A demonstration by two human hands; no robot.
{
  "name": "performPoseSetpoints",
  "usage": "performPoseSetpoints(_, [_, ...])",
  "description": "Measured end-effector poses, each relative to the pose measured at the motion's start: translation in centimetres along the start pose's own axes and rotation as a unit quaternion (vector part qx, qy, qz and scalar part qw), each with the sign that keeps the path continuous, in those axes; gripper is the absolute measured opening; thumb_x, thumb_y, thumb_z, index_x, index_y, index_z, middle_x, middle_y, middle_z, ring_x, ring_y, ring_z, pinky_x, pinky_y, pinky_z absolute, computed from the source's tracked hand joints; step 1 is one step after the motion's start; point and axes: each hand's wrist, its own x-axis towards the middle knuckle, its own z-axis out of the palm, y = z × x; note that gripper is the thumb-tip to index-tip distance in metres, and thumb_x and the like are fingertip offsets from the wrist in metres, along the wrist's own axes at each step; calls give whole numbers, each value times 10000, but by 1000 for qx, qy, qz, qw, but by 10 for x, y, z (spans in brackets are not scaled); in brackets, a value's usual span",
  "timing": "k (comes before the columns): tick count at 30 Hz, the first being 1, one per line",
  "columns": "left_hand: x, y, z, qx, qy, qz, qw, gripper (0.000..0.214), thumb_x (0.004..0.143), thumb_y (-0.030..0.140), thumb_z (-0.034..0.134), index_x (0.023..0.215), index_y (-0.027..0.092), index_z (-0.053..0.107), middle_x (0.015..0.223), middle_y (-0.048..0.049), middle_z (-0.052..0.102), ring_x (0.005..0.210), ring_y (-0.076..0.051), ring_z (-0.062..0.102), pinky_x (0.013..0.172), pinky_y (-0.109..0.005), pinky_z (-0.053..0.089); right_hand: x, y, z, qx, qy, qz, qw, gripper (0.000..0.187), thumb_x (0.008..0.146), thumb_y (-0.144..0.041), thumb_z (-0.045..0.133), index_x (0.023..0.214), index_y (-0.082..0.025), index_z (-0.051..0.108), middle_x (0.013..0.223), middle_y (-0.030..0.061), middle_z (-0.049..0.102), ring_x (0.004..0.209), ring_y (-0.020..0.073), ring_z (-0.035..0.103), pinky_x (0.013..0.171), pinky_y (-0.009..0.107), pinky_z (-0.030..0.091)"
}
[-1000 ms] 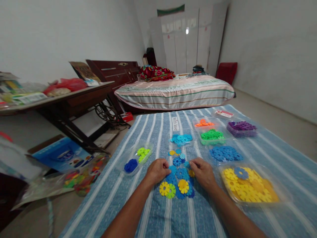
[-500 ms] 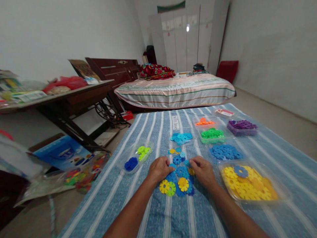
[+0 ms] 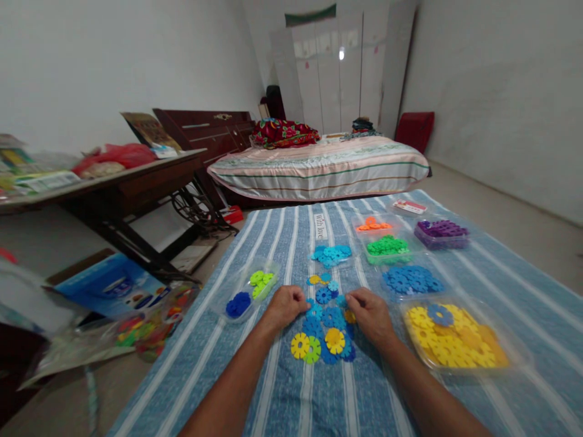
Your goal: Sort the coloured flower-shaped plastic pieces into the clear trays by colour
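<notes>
Between our hands, low at the centre of the striped blue cloth (image 3: 282,243), lies the disc cluster (image 3: 327,340): flat, notched, snowflake-shaped plastic discs slotted together. Most are mid-blue. One yellow disc sits at its middle, with a yellow and a lime-green one side by side at its seven o'clock edge. A few loose discs (image 3: 322,285) in blue, cyan and yellow lie just beyond it at twelve o'clock.

Our left hand (image 3: 285,306) is curled at the cluster's ten o'clock, fingers folded down and pinching its blue edge. Our right hand (image 3: 371,312) is curled at two o'clock and clenched on the edge there too.

Clear trays ring the cluster.
- At three o'clock, the yellow tray (image 3: 519,357) holds a heap of yellow discs with a single blue one on top.
- At one o'clock, the blue tray (image 3: 381,286) holds blue discs.
- Beyond that, the green tray (image 3: 371,260) holds green discs and the orange tray (image 3: 356,222) a few orange ones.
- Right of those, the purple tray (image 3: 439,244) is filled with purple discs.
- At twelve o'clock, the cyan tray (image 3: 351,261) holds cyan discs.
- At ten o'clock, the left tray (image 3: 276,270) holds dark blue and lime discs in two separate clumps.
</notes>
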Motion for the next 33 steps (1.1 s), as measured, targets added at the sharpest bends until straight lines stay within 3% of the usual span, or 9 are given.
performPoseSetpoints(3, [0, 14, -8, -45, -6, -8, 999, 170, 527, 250, 689, 505, 168, 542, 450, 61, 471, 470, -79, 392, 488, -225, 290, 0, -1, 0, -6, -4, 1, 1000, 304, 819, -375, 516, 657, -179, 682, 648, 17, 602, 637, 156, 562, 615, 254, 396])
performPoseSetpoints(6, [7, 42, -12, -92, -4, -15, 996, 169, 558, 275, 698, 539, 165, 571, 486, 27, 556, 463, -82, 436, 479, -221, 318, 0, 0, 0, -7, -9, 1, 1000, 313, 825, -381, 504, 673, -175, 685, 656, 19, 602, 645, 158, 567, 621, 256, 395])
performPoseSetpoints(10, [26, 88, -8, -197, 28, -1, 980, 171, 578, 273, 713, 657, 157, 615, 649, -27, 677, 538, -92, 550, 527, -213, 411, 0, 1, 0, -4, -11, 7, 1000, 321, 821, -400, 504, 677, -176, 682, 658, 19, 603, 639, 159, 559, 626, 261, 396])
performPoseSetpoints(13, [34, 106, -4, -222, 62, 18, 973, 174, 606, 270, 690, 720, 155, 626, 708, -43, 700, 592, -107, 604, 544, -208, 434, -1, -1, -1, 1, -14, 10, 1000, 326, 819, -413, 503, 670, -181, 677, 655, 19, 602, 639, 159, 555, 627, 260, 399])
performPoseSetpoints(16, [31, 97, -2, -157, 51, 36, 986, 107, 635, 256, 640, 675, 160, 619, 651, -20, 675, 539, -92, 565, 525, -202, 416, 0, -3, -2, 3, -11, 13, 1000, 324, 813, -413, 504, 665, -181, 675, 653, 20, 602, 636, 158, 556, 620, 259, 400])
performPoseSetpoints(20, [20, 59, -2, -12, 3, 26, 1000, 75, 626, 234, 619, 594, 168, 603, 522, 20, 584, 499, -104, 516, 513, -219, 374, 0, -5, -2, 0, -6, 10, 1000, 334, 803, -414, 500, 655, -176, 682, 641, 23, 605, 626, 158, 553, 613, 261, 396])
performPoseSetpoints(24, [8, 30, -1, 170, -13, 19, 985, 70, 577, 199, 671, 548, 173, 613, 509, 32, 543, 546, -130, 516, 539, -243, 336, 0, -5, -2, -6, -3, 9, 1000, 334, 801, -415, 503, 647, -176, 679, 628, 20, 589, 611, 154, 541, 603, 263, 390])
performPoseSetpoints(33, [-4, 26, 12, 258, -34, 11, 966, 130, 561, 216, 749, 646, 191, 653, 586, 38, 567, 628, -146, 551, 578, -245, 325, -1, -3, -2, -1, -3, 5, 1000, 313, 806, -402, 517, 640, -183, 667, 635, 19, 588, 621, 157, 542, 602, 267, 394])
